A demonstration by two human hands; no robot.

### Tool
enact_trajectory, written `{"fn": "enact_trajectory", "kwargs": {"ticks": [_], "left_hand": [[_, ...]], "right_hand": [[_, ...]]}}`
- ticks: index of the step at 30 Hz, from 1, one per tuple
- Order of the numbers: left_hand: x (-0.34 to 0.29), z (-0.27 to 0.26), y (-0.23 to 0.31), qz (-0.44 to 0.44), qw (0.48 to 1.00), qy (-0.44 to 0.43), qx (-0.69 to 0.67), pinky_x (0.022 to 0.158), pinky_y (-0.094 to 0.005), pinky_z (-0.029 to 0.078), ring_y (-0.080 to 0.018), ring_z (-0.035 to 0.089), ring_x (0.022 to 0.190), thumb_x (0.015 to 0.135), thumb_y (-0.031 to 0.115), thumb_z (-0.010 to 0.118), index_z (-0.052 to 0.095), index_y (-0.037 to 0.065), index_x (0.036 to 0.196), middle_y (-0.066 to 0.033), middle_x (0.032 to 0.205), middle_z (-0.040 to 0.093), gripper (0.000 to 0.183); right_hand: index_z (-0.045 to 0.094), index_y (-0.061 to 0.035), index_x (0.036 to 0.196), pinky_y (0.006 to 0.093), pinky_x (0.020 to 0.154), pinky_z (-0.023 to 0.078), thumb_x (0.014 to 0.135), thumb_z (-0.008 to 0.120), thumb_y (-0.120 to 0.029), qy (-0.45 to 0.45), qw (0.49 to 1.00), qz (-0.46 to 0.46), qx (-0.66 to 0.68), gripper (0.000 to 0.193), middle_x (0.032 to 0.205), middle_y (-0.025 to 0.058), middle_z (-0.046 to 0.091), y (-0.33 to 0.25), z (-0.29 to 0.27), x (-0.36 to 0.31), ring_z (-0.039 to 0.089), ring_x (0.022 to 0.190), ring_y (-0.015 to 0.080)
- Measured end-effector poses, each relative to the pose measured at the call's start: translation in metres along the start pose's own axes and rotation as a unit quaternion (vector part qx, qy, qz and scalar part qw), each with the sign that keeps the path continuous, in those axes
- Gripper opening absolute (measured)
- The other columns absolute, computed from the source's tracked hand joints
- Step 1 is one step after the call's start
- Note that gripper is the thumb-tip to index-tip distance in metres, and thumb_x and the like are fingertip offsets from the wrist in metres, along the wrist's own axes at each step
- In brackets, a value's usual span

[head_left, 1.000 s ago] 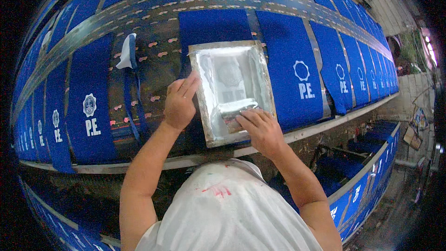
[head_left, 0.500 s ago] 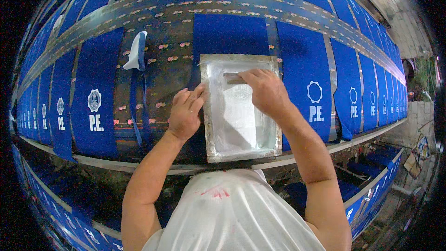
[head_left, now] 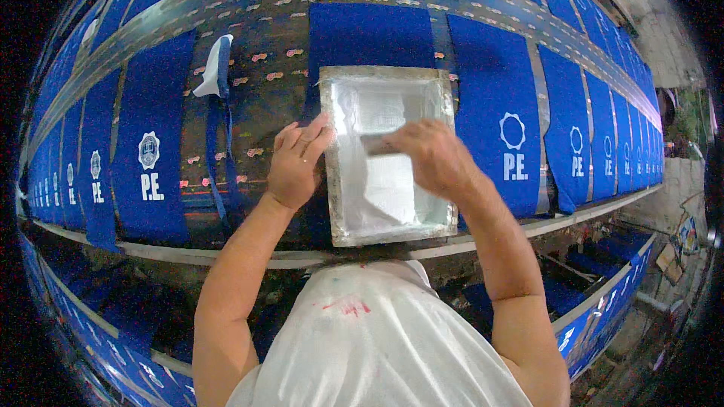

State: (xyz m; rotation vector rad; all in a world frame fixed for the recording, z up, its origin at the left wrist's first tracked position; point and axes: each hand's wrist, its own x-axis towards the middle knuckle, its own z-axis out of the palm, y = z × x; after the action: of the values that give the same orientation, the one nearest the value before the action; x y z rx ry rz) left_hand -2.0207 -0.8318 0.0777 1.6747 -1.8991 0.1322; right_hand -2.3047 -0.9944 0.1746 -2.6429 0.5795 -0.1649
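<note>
A screen printing frame (head_left: 327, 173) with pale, worn edges lies flat over one of the blue cloth pieces (head_left: 369, 30) on the table. My left hand (head_left: 296, 162) grips the frame's left rail with bent fingers. Inside the frame, my right hand (head_left: 434, 154) is closed on a squeegee (head_left: 381, 145), its blade against the mesh; motion blurs this hand slightly. White ink (head_left: 388, 200) covers part of the screen below the squeegee. A faint emblem shows in the mesh above it.
Rows of blue cloth pieces line the long table. Those at left carry a full white emblem and lettering; those at right (head_left: 494, 105) show only a ring outline and lettering. A white-and-blue rag (head_left: 215, 68) lies left of the frame. The table's near edge (head_left: 294, 260) runs before me.
My right hand has drawn the squeegee toward me, down the screen. My left hand stays at the frame's left rail. The whole view has shifted slightly.
</note>
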Motion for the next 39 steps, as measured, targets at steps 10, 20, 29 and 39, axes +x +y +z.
{"fn": "enact_trajectory", "kwargs": {"ticks": [10, 20, 29, 39], "left_hand": [[-0.005, 0.008, -0.002, 0.014, 1.0, 0.026, 0.011, 0.122, -0.0521, 0.05, -0.0369, 0.068, 0.133, 0.105, 0.003, 0.059, 0.075, 0.009, 0.148, -0.0097, 0.167, 0.07, 0.046], [-0.005, 0.009, -0.001, 0.033, 0.998, 0.049, -0.006, 0.116, -0.0505, 0.05, -0.0345, 0.067, 0.124, 0.095, -0.001, 0.065, 0.075, 0.006, 0.148, -0.0107, 0.164, 0.07, 0.054], [-0.004, 0.006, 0.0, 0.026, 0.999, 0.031, -0.014, 0.114, -0.0523, 0.051, -0.0376, 0.067, 0.124, 0.097, 0.001, 0.064, 0.075, 0.005, 0.147, -0.0144, 0.163, 0.07, 0.052], [-0.003, 0.008, 0.004, 0.019, 1.0, 0.022, -0.003, 0.112, -0.0533, 0.053, -0.0377, 0.067, 0.122, 0.094, 0.001, 0.066, 0.074, 0.004, 0.133, -0.0144, 0.163, 0.069, 0.041]], "right_hand": [[0.083, -0.0078, 0.136, 0.0535, 0.108, 0.058, 0.088, 0.074, 0.003, 0.073, 0.996, 0.056, -0.025, 0.05, 0.133, 0.0153, 0.078, -0.116, 0.036, -0.117, 0.072, 0.125, 0.0411], [0.085, -0.0051, 0.125, 0.054, 0.105, 0.062, 0.088, 0.068, 0.008, 0.051, 0.997, 0.054, 0.035, 0.042, 0.121, 0.0214, 0.084, -0.098, 0.004, -0.111, 0.078, 0.119, 0.044], [0.076, -0.0122, 0.145, 0.0551, 0.118, 0.058, 0.099, 0.071, -0.008, 0.169, 0.98, 0.015, -0.104, 0.047, 0.148, 0.0117, 0.077, -0.085, 0.068, -0.12, 0.073, 0.138, 0.0362], [0.079, -0.0111, 0.138, 0.0514, 0.109, 0.062, 0.091, 0.068, 0.001, 0.166, 0.982, 0.043, -0.078, 0.05, 0.135, 0.0146, 0.083, 0.016, 0.027, 0.011, 0.079, 0.123, 0.039]]}}
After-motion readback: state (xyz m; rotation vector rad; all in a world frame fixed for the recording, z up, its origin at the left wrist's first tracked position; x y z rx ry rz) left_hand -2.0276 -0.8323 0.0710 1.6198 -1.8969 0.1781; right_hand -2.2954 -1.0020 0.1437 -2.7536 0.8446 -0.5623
